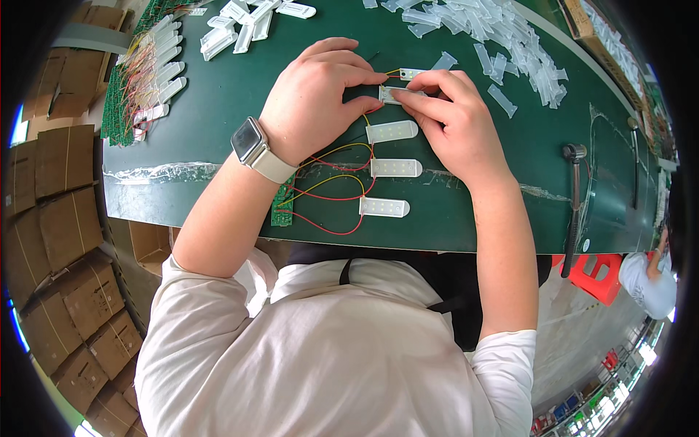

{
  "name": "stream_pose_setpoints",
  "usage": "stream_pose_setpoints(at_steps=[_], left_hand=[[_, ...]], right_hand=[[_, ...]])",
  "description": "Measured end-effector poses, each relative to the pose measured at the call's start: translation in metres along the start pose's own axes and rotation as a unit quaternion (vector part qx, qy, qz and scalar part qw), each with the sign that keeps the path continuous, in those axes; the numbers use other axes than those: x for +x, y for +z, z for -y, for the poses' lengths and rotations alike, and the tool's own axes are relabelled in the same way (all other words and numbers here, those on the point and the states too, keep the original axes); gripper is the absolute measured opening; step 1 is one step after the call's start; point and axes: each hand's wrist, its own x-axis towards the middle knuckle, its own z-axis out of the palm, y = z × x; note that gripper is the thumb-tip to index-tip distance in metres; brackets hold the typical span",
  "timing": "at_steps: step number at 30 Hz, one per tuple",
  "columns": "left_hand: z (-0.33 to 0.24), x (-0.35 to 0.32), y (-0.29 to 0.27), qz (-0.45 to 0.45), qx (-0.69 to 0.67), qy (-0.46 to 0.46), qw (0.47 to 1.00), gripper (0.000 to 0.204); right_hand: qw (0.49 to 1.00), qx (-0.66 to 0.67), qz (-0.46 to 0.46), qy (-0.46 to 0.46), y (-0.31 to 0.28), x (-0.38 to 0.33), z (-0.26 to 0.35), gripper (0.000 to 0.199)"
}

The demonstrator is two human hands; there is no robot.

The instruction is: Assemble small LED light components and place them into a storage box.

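My left hand (313, 95) has its thumb and forefinger closed around the wired left end of a white LED light module (391, 95). On the same module's right side, the thumb and fingers of my right hand (457, 120) pinch and press. Just beyond it lies a small LED board (409, 73) with red and yellow wires, partly behind the fingers. Nearer to me are three rounded white LED modules: one (392, 131) below my fingers, a second (397, 167), and a third (384, 207). Red and yellow wires join them to a green circuit board (282, 206), partly under my left forearm.
White plastic housings (244, 25) and wired modules on green boards (156, 73) lie at the far left. Translucent plastic pieces (502, 44) are heaped at the far right. A dark-handled tool (574, 189) rests by the right edge. Cardboard boxes (69, 218) are stacked left of the green table (167, 200).
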Motion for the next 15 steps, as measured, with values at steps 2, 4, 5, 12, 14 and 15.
stream_pose_setpoints(at_steps=[2, 4, 5, 12, 14, 15], left_hand=[[-0.0005, -0.0015, 0.0013, 0.002, 0.003, 0.002, 1.000, 0.025], [-0.0014, -0.0017, 0.0011, 0.004, 0.006, 0.004, 1.000, 0.025], [-0.0026, -0.0012, 0.0000, 0.004, 0.005, 0.002, 1.000, 0.024], [-0.0010, 0.0000, -0.0016, 0.003, -0.009, -0.005, 1.000, 0.026], [-0.0002, 0.0004, -0.0008, 0.000, -0.014, -0.010, 1.000, 0.028], [-0.0006, 0.0005, -0.0004, -0.004, -0.020, -0.014, 1.000, 0.030]], right_hand=[[1.000, 0.001, 0.003, -0.002, -0.0006, 0.0001, 0.0002, 0.028], [1.000, 0.002, 0.006, -0.004, -0.0011, 0.0002, 0.0000, 0.029], [1.000, -0.001, 0.008, -0.004, -0.0015, 0.0000, -0.0002, 0.030], [1.000, 0.000, 0.007, -0.016, -0.0013, 0.0004, -0.0016, 0.031], [1.000, 0.004, 0.005, -0.014, -0.0006, 0.0005, -0.0014, 0.031], [1.000, 0.008, 0.004, -0.012, -0.0002, 0.0005, -0.0014, 0.031]])
